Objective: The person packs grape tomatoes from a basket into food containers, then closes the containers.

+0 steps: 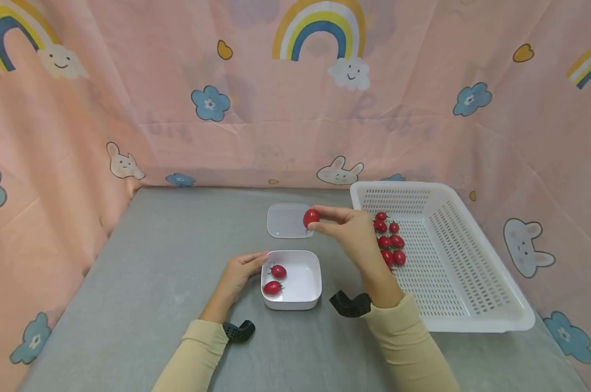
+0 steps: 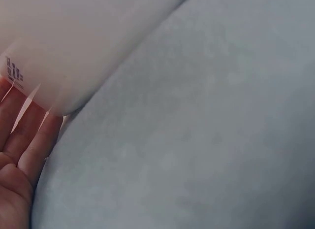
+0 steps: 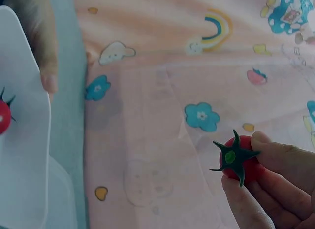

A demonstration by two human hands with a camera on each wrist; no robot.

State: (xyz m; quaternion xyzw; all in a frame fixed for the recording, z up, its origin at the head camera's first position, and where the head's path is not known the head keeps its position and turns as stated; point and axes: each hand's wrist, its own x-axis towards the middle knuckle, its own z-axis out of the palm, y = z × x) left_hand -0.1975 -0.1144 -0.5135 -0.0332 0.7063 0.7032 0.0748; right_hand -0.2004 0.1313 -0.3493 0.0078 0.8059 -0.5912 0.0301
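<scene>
Between thumb and fingertips, my right hand [image 1: 351, 231] pinches a cherry tomato [image 1: 311, 219]. Its green star-shaped stem [image 3: 234, 157] faces the camera in the right wrist view. This tomato hangs above the right edge of a clear flat lid [image 1: 287, 220] on the table. Nearer me stands a white square box [image 1: 302, 280], with two cherry tomatoes [image 1: 272, 288] in its left half. Along the box's left side rests my left hand [image 1: 238, 275]. Fairly straight fingers [image 2: 34, 150] touch the outer wall in the left wrist view; the thumb is not clearly visible there.
At the right stands a large white perforated basket [image 1: 496, 261]. Several cherry tomatoes [image 1: 397, 241] lie along its left side, partly hidden by my right forearm. Grey cloth covers the table [image 1: 168, 283], and a pink patterned curtain [image 1: 256, 147] hangs behind it.
</scene>
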